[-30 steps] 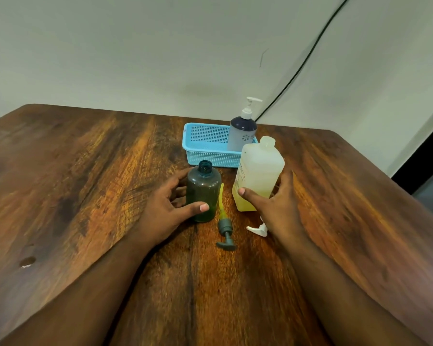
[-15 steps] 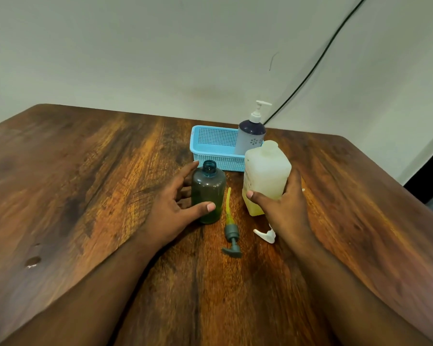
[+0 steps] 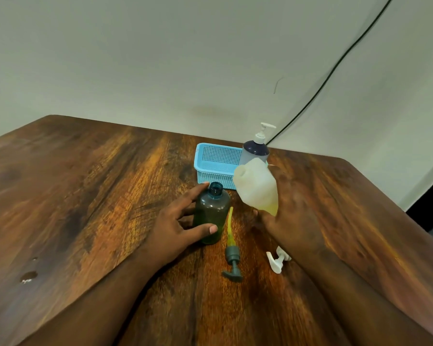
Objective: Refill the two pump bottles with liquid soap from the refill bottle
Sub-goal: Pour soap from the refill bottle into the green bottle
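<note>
Soap is about to be poured, by the look of it. The left hand steadies a dark green translucent pump bottle that stands upright on the brown wooden table, thumb curled across its front and fingers wrapped behind, its blue-rimmed neck open. The right hand grips a milky white plastic refill bottle near its base and holds it off the table, tilted so that its open mouth leans toward the green bottle's neck but sits beside it, not over it. A little yellow soap pools at the low end by the palm.

The grey pump head with a yellow-stained dip tube lies flat on the table just beside the green bottle, and a small white cap lies near the right wrist. Behind, a second pump bottle with a dark blue top and white pump stands in a light blue perforated plastic basket, its pump on.

The risk lies in the wide mouth and the narrow neck: if the tilt steepens before the two line up, soap will run down the green bottle's shoulder onto the wood. A sudden rush from the nearly empty refill could also overshoot, and a slick bottle may slip in the left hand.
</note>
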Available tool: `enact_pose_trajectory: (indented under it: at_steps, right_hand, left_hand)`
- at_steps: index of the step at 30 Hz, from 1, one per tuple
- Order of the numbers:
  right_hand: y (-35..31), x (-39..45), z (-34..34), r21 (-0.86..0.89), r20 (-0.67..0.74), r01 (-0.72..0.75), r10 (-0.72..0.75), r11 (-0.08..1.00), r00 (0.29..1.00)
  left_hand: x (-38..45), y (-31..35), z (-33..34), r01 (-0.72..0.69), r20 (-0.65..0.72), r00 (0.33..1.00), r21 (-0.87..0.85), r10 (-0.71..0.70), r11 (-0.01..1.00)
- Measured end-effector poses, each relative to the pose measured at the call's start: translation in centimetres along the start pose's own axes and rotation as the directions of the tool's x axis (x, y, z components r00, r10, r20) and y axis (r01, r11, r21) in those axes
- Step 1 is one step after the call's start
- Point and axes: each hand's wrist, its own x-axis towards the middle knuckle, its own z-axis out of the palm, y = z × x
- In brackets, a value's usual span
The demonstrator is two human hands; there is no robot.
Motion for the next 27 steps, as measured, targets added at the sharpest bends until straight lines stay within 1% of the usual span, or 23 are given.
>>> enact_pose_trajectory:
  at_steps: [6, 10, 16, 27]
  right_hand:
    - [-0.2, 0.6, -0.3, -0.141, 0.042, 0.115, -0.110, 0.983, 0.993]
    - [-0.1, 0.9, -0.5, -0.212, 0.066, 0.154, -0.143, 0.965, 0.987]
    - [-0.2, 1.5, -0.5, -0.246, 0.060, 0.188, -0.178, 0.951, 0.982]
    - [-0.3, 2.0, -0.4, -0.281, 0.072, 0.226, -0.214, 0.933, 0.974]
  left_hand:
    - [0.1, 0.0, -0.2, -0.011, 0.001, 1.000, 0.038, 0.011, 0.999]
    - [0.1, 0.0, -0.3, -0.022, 0.011, 1.000, 0.040, 0.022, 0.999]
    - [0.1, 0.3, -0.3, -0.026, -0.011, 1.000, 0.039, 0.027, 0.999]
    - [0.2, 0.0, -0.6, -0.020, 0.008, 1.000, 0.057, 0.019, 0.998]
